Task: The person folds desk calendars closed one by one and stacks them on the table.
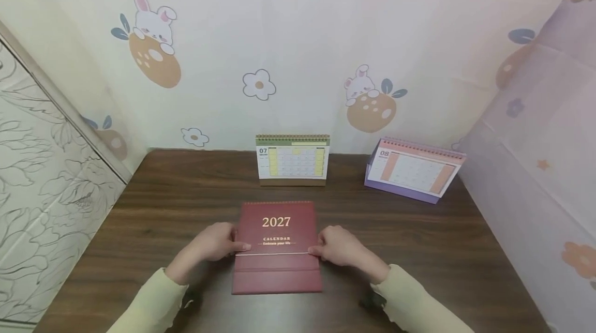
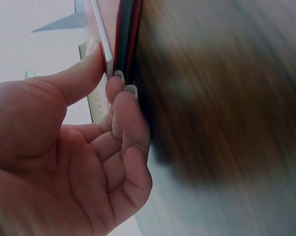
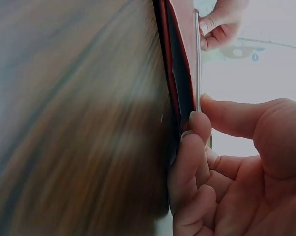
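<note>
Dark red 2027 calendar (image 1: 278, 263) lies low on the brown table (image 1: 186, 183), front and centre before the person, gold lettering upright to the wearer, coil-bound edge (image 1: 278, 202) pointing away. A thin pale line crosses the cover below the lettering; beneath it, a plain red strip. Left hand (image 1: 219, 241) at the calendar's left side: thumb on top, fingertips under the edge — pinching the upper layer; remaining fingers curled in toward the palm. Right hand (image 1: 342, 246) mirrors it at the right side, thumb over and index finger under, pinching the same layer at about the same height. Both wrist views show a dark gap between that layer and the red board below (how deep it runs, cannot tell). Pale yellow sleeves, left (image 1: 151, 302) and right (image 1: 419, 302), reach to the wrists. Beyond the coil, apart from it, a green-topped calendar (image 1: 293, 162) stands marked 07; farther right, a purple-based calendar (image 1: 414, 170) marked 08, set at an angle. Behind — pale wall covering (image 1: 302, 38) printed with rabbits, orange fruit and flowers.
</note>
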Tool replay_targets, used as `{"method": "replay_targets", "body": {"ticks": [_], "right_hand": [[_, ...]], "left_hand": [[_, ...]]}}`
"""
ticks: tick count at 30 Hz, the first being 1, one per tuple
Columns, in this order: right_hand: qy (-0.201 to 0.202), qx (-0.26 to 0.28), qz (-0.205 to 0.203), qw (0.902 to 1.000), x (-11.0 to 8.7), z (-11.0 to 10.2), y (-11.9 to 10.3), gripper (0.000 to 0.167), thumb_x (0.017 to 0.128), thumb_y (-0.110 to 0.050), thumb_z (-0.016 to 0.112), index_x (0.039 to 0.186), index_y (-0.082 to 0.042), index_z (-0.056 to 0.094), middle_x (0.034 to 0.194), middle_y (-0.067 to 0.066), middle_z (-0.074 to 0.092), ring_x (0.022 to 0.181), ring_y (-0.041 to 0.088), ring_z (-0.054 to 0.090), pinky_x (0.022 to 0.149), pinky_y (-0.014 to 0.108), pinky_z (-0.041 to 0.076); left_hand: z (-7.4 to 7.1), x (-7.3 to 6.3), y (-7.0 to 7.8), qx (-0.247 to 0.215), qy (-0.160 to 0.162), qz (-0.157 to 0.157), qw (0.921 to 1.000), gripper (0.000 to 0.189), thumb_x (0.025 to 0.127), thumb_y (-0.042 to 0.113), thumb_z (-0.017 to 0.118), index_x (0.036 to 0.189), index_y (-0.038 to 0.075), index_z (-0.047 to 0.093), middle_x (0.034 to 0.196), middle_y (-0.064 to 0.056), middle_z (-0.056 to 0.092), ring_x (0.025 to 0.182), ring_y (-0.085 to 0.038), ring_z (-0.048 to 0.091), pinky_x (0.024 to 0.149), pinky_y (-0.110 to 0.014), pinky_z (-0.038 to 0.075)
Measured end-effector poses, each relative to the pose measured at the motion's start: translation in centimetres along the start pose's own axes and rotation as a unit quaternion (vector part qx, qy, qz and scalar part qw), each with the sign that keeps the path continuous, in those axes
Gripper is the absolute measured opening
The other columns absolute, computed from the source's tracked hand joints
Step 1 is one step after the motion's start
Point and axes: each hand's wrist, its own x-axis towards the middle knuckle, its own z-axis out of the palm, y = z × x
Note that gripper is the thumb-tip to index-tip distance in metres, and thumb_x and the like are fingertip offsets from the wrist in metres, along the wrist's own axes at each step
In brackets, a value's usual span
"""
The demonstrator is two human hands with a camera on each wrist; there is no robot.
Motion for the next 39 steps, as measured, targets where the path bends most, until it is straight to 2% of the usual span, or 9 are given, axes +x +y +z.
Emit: {"method": "replay_targets", "body": {"ticks": [6, 12, 19, 24, 29, 34, 39], "right_hand": [[-0.011, 0.009, -0.008, 0.9999, 1.7, 1.3, -2.2, 0.037, 0.092, -0.03, 0.073, 0.06, -0.015, 0.059, 0.051, -0.005, 0.053, 0.046, 0.009, 0.047, 0.044, 0.026, 0.034], [-0.022, -0.003, -0.007, 0.9997, 4.0, 3.0, -4.8, 0.04, 0.092, -0.032, 0.072, 0.058, -0.016, 0.058, 0.049, -0.006, 0.052, 0.045, 0.008, 0.046, 0.043, 0.025, 0.033], [-0.017, -0.008, -0.023, 0.9996, 6.5, 5.3, -8.0, 0.048, 0.092, -0.035, 0.071, 0.053, -0.017, 0.05, 0.043, -0.011, 0.039, 0.041, 0.005, 0.038, 0.04, 0.023, 0.026], [-0.028, -0.012, -0.036, 0.9989, 8.1, 6.4, -9.9, 0.051, 0.094, -0.035, 0.069, 0.053, -0.017, 0.045, 0.043, -0.011, 0.032, 0.04, 0.004, 0.031, 0.04, 0.022, 0.021], [-0.037, -0.018, -0.054, 0.9977, 9.1, 6.8, -11.2, 0.049, 0.095, -0.031, 0.068, 0.054, -0.016, 0.046, 0.045, -0.01, 0.033, 0.042, 0.005, 0.032, 0.042, 0.023, 0.023], [-0.029, -0.037, -0.066, 0.9967, 9.8, 7.5, -11.7, 0.046, 0.096, -0.03, 0.066, 0.056, -0.016, 0.046, 0.048, -0.009, 0.035, 0.045, 0.006, 0.034, 0.045, 0.023, 0.027], [-0.026, -0.077, -0.066, 0.9945, 10.3, 7.8, -12.1, 0.045, 0.096, -0.032, 0.065, 0.058, -0.016, 0.048, 0.05, -0.008, 0.038, 0.047, 0.007, 0.038, 0.047, 0.024, 0.03]], "left_hand": [[-1.7, -1.0, -2.4, -0.007, 0.0, -0.026, 0.9996, 0.032, 0.085, 0.038, 0.078, 0.079, 0.011, 0.061, 0.067, -0.002, 0.059, 0.061, -0.017, 0.055, 0.053, -0.032, 0.043], [-3.6, -2.2, -5.2, -0.028, -0.014, -0.04, 0.9987, 0.035, 0.087, 0.038, 0.077, 0.079, 0.008, 0.06, 0.07, -0.002, 0.06, 0.065, -0.016, 0.057, 0.055, -0.033, 0.044], [-6.3, -3.6, -8.6, -0.051, -0.025, -0.039, 0.9976, 0.038, 0.089, 0.033, 0.076, 0.074, 0.006, 0.054, 0.066, -0.004, 0.056, 0.063, -0.018, 0.053, 0.057, -0.033, 0.041], [-8.1, -4.2, -10.5, -0.042, -0.019, -0.031, 0.9984, 0.04, 0.09, 0.031, 0.074, 0.071, 0.006, 0.05, 0.062, -0.003, 0.052, 0.06, -0.017, 0.049, 0.056, -0.033, 0.038], [-8.8, -4.5, -11.9, -0.031, -0.021, -0.038, 0.9986, 0.039, 0.091, 0.031, 0.073, 0.072, 0.006, 0.05, 0.061, -0.002, 0.051, 0.06, -0.017, 0.047, 0.057, -0.032, 0.038], [-8.8, -4.4, -12.9, -0.019, -0.017, -0.05, 0.9984, 0.041, 0.092, 0.035, 0.071, 0.074, 0.005, 0.05, 0.066, -0.002, 0.052, 0.063, -0.017, 0.048, 0.059, -0.033, 0.038], [-8.6, -4.2, -13.4, -0.028, -0.017, -0.072, 0.9968, 0.041, 0.093, 0.037, 0.07, 0.078, 0.004, 0.051, 0.073, -0.003, 0.054, 0.069, -0.018, 0.053, 0.062, -0.034, 0.042]]}}
